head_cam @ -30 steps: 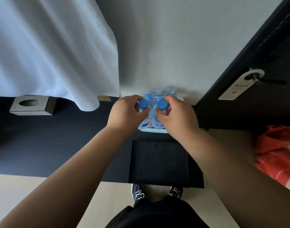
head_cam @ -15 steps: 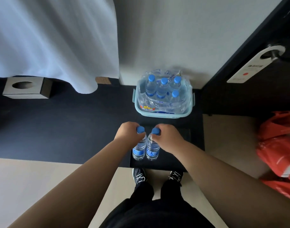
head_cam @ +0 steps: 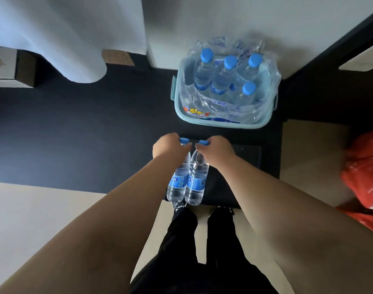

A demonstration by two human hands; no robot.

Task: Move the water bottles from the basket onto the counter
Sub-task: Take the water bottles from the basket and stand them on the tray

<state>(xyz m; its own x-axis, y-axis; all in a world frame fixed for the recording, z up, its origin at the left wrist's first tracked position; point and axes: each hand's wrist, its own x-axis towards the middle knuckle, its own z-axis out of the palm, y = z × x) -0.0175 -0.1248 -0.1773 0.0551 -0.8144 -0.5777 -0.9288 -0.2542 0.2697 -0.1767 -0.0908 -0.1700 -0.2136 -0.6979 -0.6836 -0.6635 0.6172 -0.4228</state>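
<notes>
A pale blue basket (head_cam: 221, 124) stands on the dark counter (head_cam: 86, 132) against the wall, lined with torn plastic wrap and holding several clear water bottles (head_cam: 203, 71) with blue caps. My left hand (head_cam: 168, 148) grips the neck of one bottle (head_cam: 178, 183) and my right hand (head_cam: 217, 150) grips a second bottle (head_cam: 196, 181). Both bottles stand side by side, touching, at the counter's near edge over a black tray (head_cam: 244, 158). Whether their bases rest on the tray I cannot tell.
A white curtain (head_cam: 75, 39) hangs over the counter's back left. A grey tissue box (head_cam: 9, 68) sits at the far left. A dark door (head_cam: 329, 60) stands to the right, and an orange plastic bag (head_cam: 363, 172) lies beyond the counter's right end. My legs show below.
Both hands lifted a bottle each out of the basket and brought them toward me to the near edge of the counter. In the last half second they barely moved.
</notes>
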